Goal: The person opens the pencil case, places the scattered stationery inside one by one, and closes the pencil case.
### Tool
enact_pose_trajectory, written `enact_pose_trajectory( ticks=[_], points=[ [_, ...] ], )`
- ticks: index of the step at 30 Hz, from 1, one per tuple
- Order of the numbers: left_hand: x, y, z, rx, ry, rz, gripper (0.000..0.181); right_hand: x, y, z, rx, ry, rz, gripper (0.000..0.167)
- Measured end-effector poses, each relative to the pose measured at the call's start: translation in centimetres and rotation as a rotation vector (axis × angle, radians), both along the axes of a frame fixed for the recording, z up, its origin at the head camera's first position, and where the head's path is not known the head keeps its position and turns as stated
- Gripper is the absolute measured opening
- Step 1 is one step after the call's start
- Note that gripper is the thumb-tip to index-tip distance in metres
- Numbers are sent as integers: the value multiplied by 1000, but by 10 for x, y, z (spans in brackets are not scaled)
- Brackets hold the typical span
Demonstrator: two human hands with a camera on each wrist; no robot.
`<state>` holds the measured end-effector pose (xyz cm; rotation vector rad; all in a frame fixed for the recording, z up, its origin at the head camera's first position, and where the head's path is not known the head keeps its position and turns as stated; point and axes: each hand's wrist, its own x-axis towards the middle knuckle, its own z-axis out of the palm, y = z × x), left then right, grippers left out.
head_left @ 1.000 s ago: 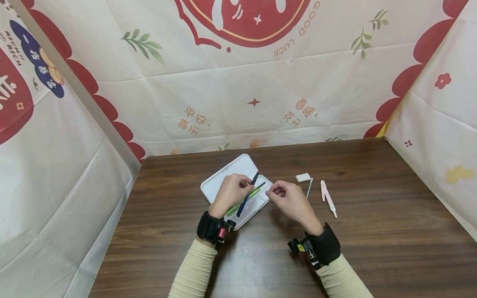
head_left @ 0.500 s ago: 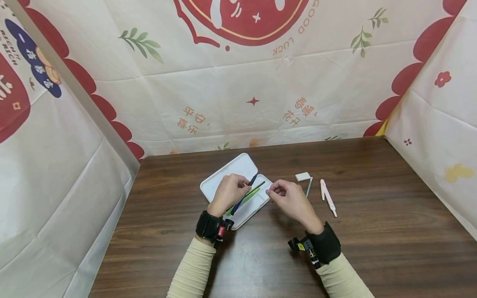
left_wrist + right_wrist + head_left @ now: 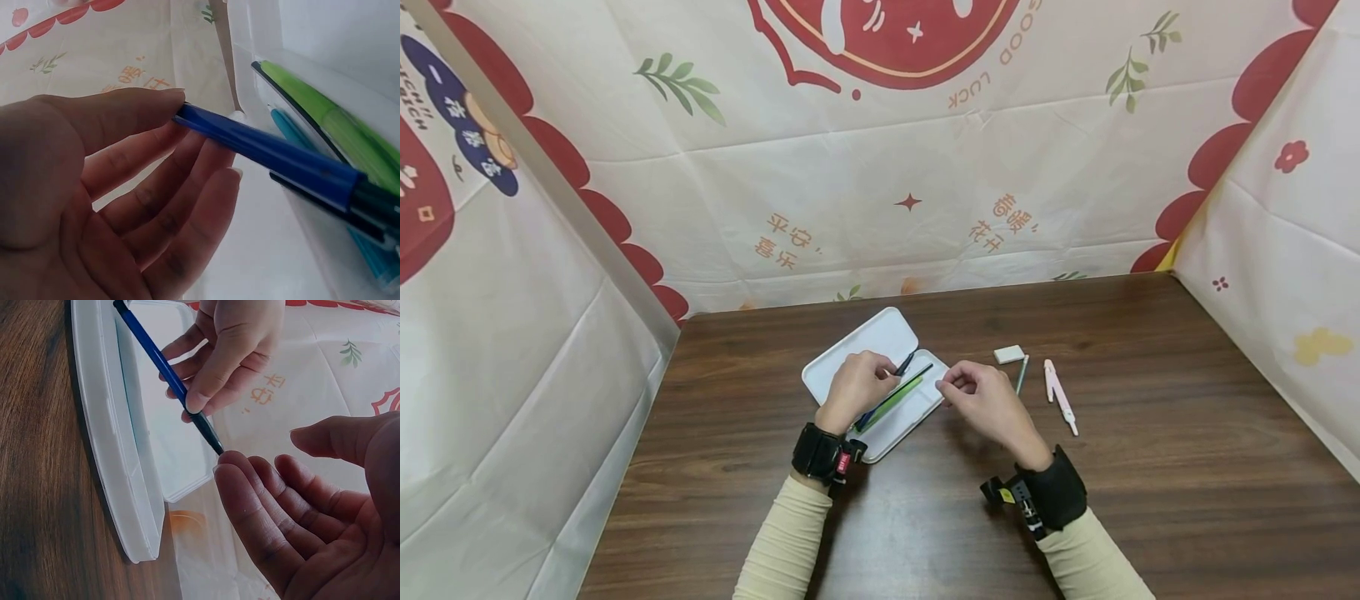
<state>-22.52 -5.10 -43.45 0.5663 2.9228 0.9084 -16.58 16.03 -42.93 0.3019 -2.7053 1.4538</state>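
In the left wrist view, my left hand [image 3: 144, 175] pinches a dark blue pen [image 3: 269, 147] between thumb and fingers. The pen is tilted over an open white pencil case [image 3: 917, 410]. Inside the case lie a bright green pen [image 3: 337, 122], a dark slim stick beside it and a teal pen [image 3: 289, 130]. My right hand [image 3: 985, 404] hovers by the case's right edge with fingers loosely bent and nothing in them. From the right wrist view, the pen's dark tip appears close to the right fingertips [image 3: 240, 490]; whether they touch, I cannot tell.
Right of the case, a white eraser [image 3: 1009, 355] lies beside a thin pale green stick [image 3: 1022, 375]. Farther right is a pale pink drawing compass [image 3: 1061, 398]. Printed cloth [image 3: 865, 167] hangs behind and at both sides of the wooden table [image 3: 1150, 467].
My left hand has shifted slightly left and down. The blue pen has swung lower, coming nearly in line with the green pen. The right hand has barely moved.
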Motion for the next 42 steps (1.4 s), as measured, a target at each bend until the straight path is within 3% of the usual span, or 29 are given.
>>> enact_pose_trajectory(
  ticks=[13,20,31,42],
  points=[
    [-4,0,-8,-55,-42,24,13,0,1,-1,-11,-7,4,8],
    [-4,1,-13,-68,-23,8,9,-1,1,-2,-2,-12,-3,8],
    [-5,3,-17,-68,-82,25,12,-2,2,-2,8,-10,-2,8],
    [-1,2,-10,-40,-66,23,13,-5,13,-2,28,8,-60,10]
  ],
)
